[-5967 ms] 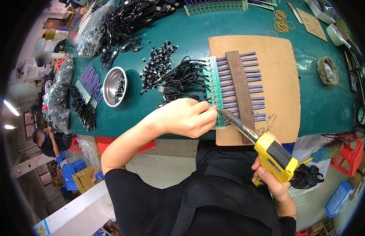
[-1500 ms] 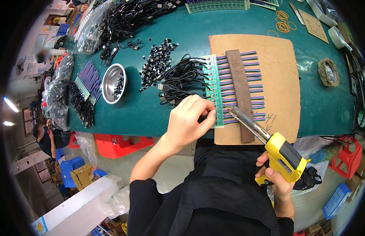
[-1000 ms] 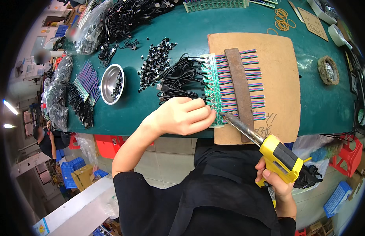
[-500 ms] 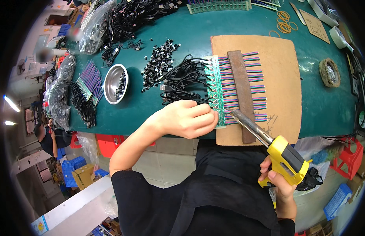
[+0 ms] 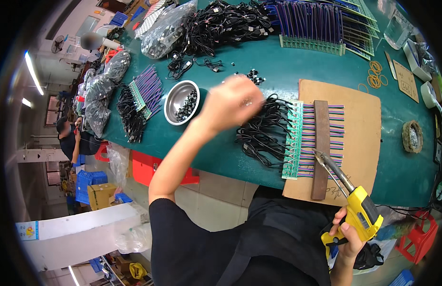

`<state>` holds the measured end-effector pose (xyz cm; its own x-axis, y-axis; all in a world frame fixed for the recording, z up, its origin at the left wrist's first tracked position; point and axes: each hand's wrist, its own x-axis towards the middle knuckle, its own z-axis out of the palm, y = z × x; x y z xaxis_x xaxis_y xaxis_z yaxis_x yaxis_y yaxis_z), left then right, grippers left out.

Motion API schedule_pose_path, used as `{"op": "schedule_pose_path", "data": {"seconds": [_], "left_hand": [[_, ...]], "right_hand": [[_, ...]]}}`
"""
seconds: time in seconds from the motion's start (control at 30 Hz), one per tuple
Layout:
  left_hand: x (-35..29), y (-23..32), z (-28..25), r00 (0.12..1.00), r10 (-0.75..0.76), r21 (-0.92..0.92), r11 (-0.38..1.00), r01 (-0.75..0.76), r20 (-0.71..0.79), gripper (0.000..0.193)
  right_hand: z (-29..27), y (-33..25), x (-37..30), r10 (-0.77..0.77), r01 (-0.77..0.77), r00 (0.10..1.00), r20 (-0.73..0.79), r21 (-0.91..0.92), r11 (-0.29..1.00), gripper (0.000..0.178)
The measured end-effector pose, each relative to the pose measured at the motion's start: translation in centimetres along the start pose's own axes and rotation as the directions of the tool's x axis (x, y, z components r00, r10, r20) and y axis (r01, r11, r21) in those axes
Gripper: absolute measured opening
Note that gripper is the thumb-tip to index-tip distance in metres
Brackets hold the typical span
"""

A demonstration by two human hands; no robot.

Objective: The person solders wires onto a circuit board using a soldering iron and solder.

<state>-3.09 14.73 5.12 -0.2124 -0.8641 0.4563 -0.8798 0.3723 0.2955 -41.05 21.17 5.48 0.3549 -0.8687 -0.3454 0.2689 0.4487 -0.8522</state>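
Note:
My right hand (image 5: 348, 234) grips a yellow soldering gun (image 5: 363, 212), whose tip is over a rusty metal bar (image 5: 321, 157). That bar lies across rows of coloured wires joined to a strip of green circuit boards (image 5: 292, 138). Black USB cables (image 5: 261, 133) run from the strip's left side. My left hand (image 5: 235, 102) is smeared by motion above the table, left of the cables, so its fingers cannot be made out. Just beyond it, part of a pile of small black connectors (image 5: 254, 76) shows; the hand covers the rest.
A cardboard sheet (image 5: 361, 124) lies under the boards and bar. Left of my hand stands a metal bowl (image 5: 171, 105) of small parts. Bundled cables (image 5: 221, 28) and finished board strips (image 5: 311, 28) lie at the back. Rubber bands (image 5: 375, 76) and a round tin (image 5: 412, 136) are at right.
My left hand has lifted away from the boards' near end and moved left and away from me, toward the connector pile. The soldering tip has drawn back from the boards. The view has shifted.

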Motion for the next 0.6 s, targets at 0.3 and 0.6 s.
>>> {"op": "schedule_pose_path", "data": {"seconds": [0.3,0.6], "left_hand": [[-2.5,-14.5,-1.0,0.926,-0.308,0.409,0.833,0.373,-0.218,0.018],[-0.7,3.0,-2.1,0.733,-0.627,-0.94,0.007,0.342,0.263,0.023]], "right_hand": [[0.1,-0.2,0.2,-0.021,0.021,1.0,-0.012,0.001,1.0,0.042],[0.7,0.2,1.1,-0.168,0.181,0.973,-0.156,0.075,0.981,0.043]]}}
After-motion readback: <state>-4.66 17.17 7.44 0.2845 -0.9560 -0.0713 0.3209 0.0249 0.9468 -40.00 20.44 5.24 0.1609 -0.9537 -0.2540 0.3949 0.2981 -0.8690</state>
